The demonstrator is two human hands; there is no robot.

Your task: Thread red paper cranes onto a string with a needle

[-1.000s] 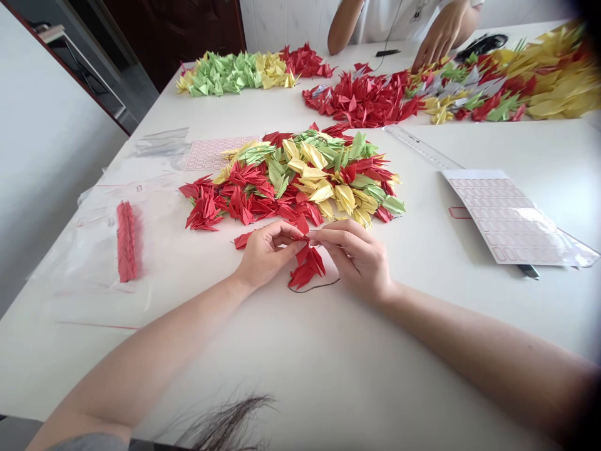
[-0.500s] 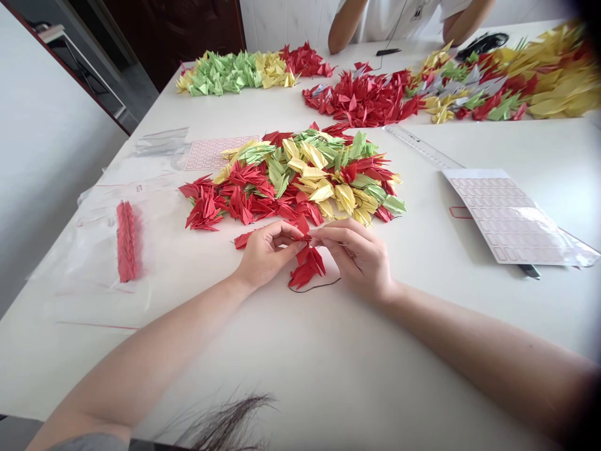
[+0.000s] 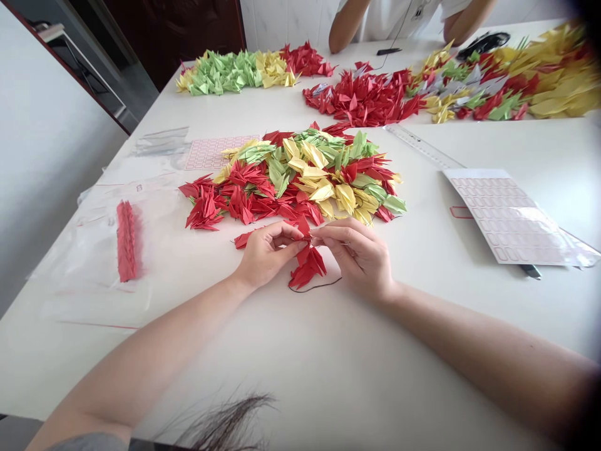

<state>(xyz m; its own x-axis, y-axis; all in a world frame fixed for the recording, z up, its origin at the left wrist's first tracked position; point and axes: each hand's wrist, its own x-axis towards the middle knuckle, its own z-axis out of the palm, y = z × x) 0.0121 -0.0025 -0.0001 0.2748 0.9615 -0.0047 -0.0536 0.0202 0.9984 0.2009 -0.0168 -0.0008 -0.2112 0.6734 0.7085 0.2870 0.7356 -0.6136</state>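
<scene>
My left hand (image 3: 263,255) pinches a red folded paper crane (image 3: 305,252) between thumb and fingers, over the near edge of the crane pile. My right hand (image 3: 360,258) is closed in a pinch at the crane's right side; a thin, pale glint shows at its fingertips, too small to name. Just below the held crane hang or lie more red paper cranes (image 3: 307,270). A dark thread (image 3: 317,289) curves from them along the table towards my right hand. Beyond both hands spreads a pile of red, yellow and green paper cranes (image 3: 305,169).
At left, a clear plastic bag (image 3: 162,207) lies around a red paper strand (image 3: 126,241). To the right are a sticker sheet (image 3: 509,216) and a clear ruler (image 3: 422,147). More paper cranes (image 3: 366,97) cover the far side, where another person's arm (image 3: 347,25) rests.
My right fingertips have shifted very slightly to the right, away from the crane. The left hand keeps its pinch in the same place.
</scene>
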